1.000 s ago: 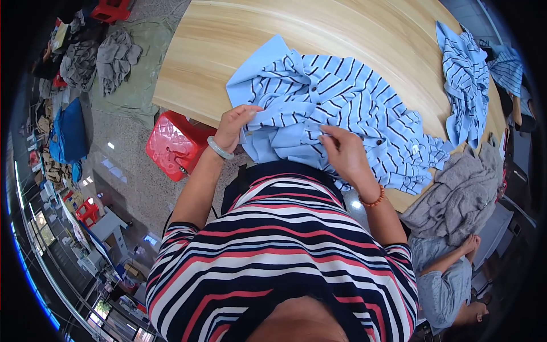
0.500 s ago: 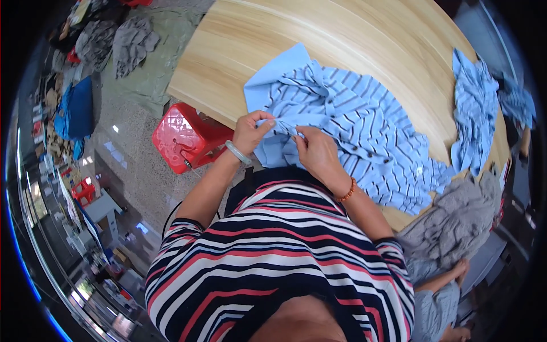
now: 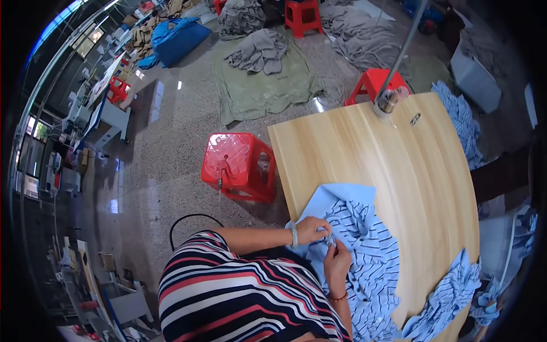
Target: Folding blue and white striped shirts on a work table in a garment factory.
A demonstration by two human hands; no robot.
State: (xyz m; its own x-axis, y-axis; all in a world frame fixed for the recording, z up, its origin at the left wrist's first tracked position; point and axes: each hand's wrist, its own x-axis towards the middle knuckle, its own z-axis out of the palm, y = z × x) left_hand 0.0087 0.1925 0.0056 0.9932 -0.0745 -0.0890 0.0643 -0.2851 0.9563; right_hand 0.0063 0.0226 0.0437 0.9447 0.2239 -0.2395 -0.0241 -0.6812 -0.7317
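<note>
A light blue garment with dark stripes (image 3: pixel 364 239) lies crumpled on the near part of a pale wooden table (image 3: pixel 399 159). My left hand (image 3: pixel 312 229), with a pale band at the wrist, pinches the garment's near edge. My right hand (image 3: pixel 338 259), with a beaded bracelet at the wrist, pinches the same spot from below. Both hands meet at a small pale thing on the cloth; I cannot tell what it is.
A red plastic stool (image 3: pixel 239 166) stands left of the table, another (image 3: pixel 377 84) beyond its far end. Grey cloth heaps (image 3: pixel 259 51) and a green sheet (image 3: pixel 268 85) cover the floor. More blue striped pieces (image 3: pixel 456 290) lie at the right. A metal pole (image 3: pixel 399 57) rises from the table's far edge.
The view has swung sharply left, so the table and garment now sit at the lower right. My hands have stayed together at the garment's edge.
</note>
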